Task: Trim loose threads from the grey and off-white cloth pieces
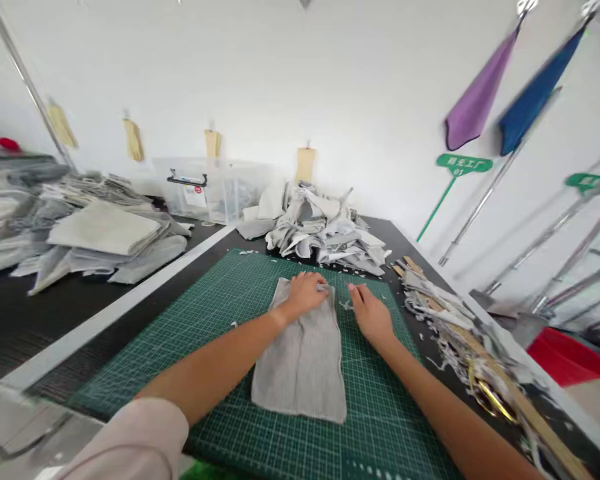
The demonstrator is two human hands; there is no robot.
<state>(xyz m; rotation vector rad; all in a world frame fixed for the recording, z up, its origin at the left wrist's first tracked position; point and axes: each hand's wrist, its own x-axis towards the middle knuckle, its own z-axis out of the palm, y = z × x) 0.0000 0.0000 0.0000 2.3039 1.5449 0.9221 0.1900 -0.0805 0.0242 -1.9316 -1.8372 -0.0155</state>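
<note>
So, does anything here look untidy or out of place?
Yes: cloth trimmings lie in a loose heap along the right edge of the table, and small scraps dot the green mat near the right hand.

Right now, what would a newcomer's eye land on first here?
A grey cloth piece lies flat on the green cutting mat, left hand on its far edge, right hand beside it. Behind sits a heap of grey fabric scraps; a purple cloth and a blue cloth hang upper right.
</note>
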